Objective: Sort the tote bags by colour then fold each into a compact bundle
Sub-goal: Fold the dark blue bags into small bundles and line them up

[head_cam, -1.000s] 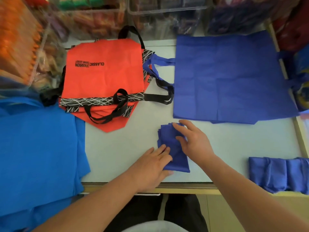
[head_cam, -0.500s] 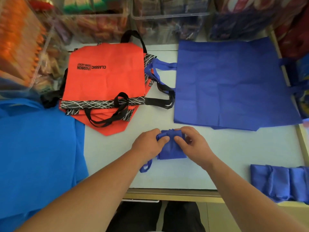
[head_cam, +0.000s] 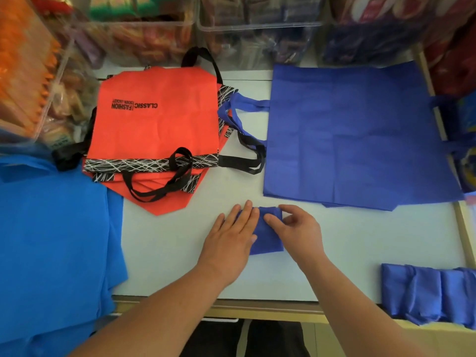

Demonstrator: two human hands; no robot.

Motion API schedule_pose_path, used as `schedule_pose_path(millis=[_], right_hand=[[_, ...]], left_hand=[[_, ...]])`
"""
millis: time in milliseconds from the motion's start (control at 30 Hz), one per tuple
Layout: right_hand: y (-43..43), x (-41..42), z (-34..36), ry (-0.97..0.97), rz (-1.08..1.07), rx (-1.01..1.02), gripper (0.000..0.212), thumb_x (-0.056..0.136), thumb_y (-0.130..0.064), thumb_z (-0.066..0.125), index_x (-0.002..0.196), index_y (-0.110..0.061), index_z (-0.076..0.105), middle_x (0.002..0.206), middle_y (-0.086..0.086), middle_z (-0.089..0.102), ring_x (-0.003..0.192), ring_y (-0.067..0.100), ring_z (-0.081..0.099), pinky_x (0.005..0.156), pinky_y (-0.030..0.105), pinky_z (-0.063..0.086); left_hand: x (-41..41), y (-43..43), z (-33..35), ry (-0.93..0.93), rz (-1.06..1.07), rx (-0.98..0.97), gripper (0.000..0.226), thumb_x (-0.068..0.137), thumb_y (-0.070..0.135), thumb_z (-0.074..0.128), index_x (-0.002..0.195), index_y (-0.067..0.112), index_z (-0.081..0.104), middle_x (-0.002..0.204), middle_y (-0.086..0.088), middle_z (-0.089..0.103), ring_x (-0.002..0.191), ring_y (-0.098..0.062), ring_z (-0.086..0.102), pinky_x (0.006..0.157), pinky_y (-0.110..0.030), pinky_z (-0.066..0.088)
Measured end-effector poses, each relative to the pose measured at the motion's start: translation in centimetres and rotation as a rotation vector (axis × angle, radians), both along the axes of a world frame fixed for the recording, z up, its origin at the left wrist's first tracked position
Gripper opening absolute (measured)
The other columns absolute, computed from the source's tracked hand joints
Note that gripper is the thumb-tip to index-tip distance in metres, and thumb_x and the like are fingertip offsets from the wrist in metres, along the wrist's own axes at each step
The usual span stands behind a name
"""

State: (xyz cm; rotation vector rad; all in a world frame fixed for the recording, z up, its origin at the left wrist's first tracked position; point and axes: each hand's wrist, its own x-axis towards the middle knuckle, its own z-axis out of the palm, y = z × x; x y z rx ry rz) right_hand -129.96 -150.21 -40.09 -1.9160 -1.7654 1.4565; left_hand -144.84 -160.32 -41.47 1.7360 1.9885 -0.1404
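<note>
A small dark blue bundle (head_cam: 268, 235), a tote bag folded down to a compact rectangle, is lying on the pale counter (head_cam: 167, 240) near the middle, a little toward its near edge. The left hand (head_cam: 231, 238) is lying flat with its fingers straight and close together, pressing down on the left part of the bundle and covering that side. The right hand (head_cam: 298, 228) is sitting at the bundle's right side with its fingers curled, the thumb resting on the cloth and the forefinger hooking over the far right corner, so that it is pinching that corner. Just beyond the bundle, at far right, a pile of flat dark blue tote bags (head_cam: 355, 140) is lying spread out, its handles reaching left. Far left of centre, a stack of red-orange tote bags (head_cam: 159, 130) with black handles and black-and-white trim is lying on the counter, printed lettering facing up. Bright blue tote bags (head_cam: 51, 240) are draping over the counter's left end. At the near right edge, a row of folded dark blue bundles (head_cam: 425, 292) is lying side by side, touching one another. Clear plastic bins (head_cam: 257, 34) are standing along the far side.
</note>
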Motion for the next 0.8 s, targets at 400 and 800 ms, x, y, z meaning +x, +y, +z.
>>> schedule_pose_path(millis=[400, 800], right_hand=[[-0.7, -3.3, 4.2, 0.077, -0.123, -0.282, 0.027, 0.103, -0.045, 0.051, 0.103, -0.019, 0.057, 0.111, 0.003, 0.060, 0.090, 0.012, 0.057, 0.064, 0.025, 0.040], [-2.4, -0.5, 17.5, 0.244, 0.060, 0.031, 0.013, 0.107, -0.025, 0.049, 0.107, -0.031, 0.061, 0.104, -0.014, 0.065, 0.087, -0.008, 0.059, 0.063, 0.006, 0.043]], left_hand=[[-0.9, -0.3, 1.2, -0.509, 0.349, 0.201, 0.070, 0.099, 0.027, 0.066, 0.158, 0.037, 0.031, 0.162, 0.027, 0.023, 0.149, 0.005, 0.024, 0.120, -0.016, 0.027], [-0.2, -0.3, 15.5, -0.511, 0.096, 0.213, 0.082, 0.098, 0.045, 0.060, 0.162, 0.031, 0.012, 0.162, 0.018, 0.020, 0.145, -0.006, 0.031, 0.116, -0.030, 0.035]])
